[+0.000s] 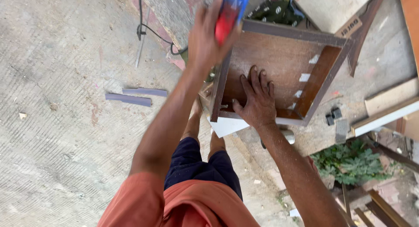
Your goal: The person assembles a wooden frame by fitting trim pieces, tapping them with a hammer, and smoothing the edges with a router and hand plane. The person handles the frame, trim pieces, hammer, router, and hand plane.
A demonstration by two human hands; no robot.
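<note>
The left hand is up high, wrapped tight around a red and blue power tool at the upper left corner of the brown wooden box frame, which sits on the concrete floor right in front of the person's knees. The right hand lies flat and spread inside the frame, fingers apart, pressing the panel down. Good bracing, I'd say: weight stays on that palm so the frame can't skid, with the fingers well away from the tool's tip. The black cable trails behind; best kept slack and off the working corner.
</note>
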